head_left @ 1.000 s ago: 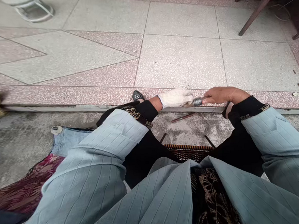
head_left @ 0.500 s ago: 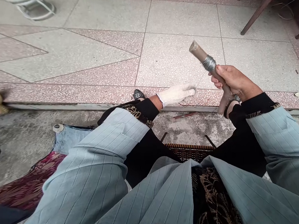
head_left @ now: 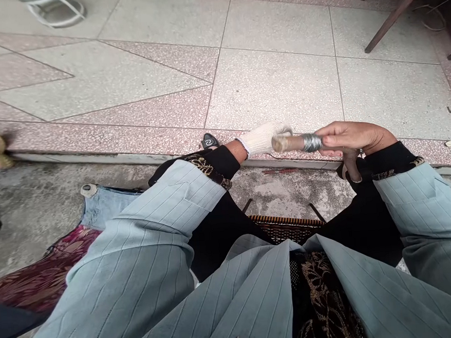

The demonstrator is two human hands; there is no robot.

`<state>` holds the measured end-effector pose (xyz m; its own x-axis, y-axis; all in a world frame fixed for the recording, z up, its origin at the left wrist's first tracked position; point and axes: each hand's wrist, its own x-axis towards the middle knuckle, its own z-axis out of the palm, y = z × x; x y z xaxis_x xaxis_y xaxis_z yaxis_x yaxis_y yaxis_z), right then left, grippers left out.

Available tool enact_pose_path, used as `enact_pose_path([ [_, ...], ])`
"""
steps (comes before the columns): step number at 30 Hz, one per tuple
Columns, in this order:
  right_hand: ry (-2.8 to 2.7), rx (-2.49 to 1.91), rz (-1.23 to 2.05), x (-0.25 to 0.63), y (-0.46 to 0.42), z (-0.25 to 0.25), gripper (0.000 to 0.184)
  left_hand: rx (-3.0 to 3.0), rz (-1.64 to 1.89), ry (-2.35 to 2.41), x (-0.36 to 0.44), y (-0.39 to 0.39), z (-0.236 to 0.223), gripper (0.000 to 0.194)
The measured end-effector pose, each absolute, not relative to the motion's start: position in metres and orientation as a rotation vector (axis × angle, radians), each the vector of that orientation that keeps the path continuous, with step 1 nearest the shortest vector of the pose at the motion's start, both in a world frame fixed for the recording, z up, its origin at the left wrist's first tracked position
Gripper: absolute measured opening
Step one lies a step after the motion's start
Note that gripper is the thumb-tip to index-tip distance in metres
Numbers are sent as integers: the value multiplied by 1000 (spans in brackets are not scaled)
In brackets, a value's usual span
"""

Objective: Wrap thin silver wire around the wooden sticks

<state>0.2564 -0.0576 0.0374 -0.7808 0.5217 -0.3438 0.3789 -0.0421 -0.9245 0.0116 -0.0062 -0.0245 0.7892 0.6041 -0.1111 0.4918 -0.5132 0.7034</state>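
Note:
My right hand (head_left: 347, 139) is closed around a short wooden stick (head_left: 290, 143) that lies level and points left. A band of thin silvery wire (head_left: 310, 142) is wound round the stick just beyond my fingers. My left hand (head_left: 262, 138), in a white knit glove, sits right behind the stick's free end with its fingers pinched together; a fine wire seems to run from them, too thin to be sure. Both hands hover over the step edge between the terrazzo floor and the rough concrete.
A woven wicker piece (head_left: 287, 226) rests between my knees. A thin reddish rod (head_left: 279, 171) lies on the concrete below the hands. Patterned cloth (head_left: 43, 269) and denim (head_left: 100, 208) lie at left, a black shoe (head_left: 209, 141) near the step, table legs (head_left: 396, 13) far right.
The right hand lifted the stick upright half a second ago, and has now swung it back down to level by the gloved hand. The left hand stayed nearly still.

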Motion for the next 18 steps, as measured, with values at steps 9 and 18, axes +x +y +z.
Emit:
enact_pose_path([
  [9, -2779, -1623, 1515, 254, -43, 0, 42, 2357, 102, 856, 6, -14, -8, 30],
  [18, -1816, -1647, 1197, 267, -37, 16, 42, 1671, 141, 695, 13, -28, -21, 23],
])
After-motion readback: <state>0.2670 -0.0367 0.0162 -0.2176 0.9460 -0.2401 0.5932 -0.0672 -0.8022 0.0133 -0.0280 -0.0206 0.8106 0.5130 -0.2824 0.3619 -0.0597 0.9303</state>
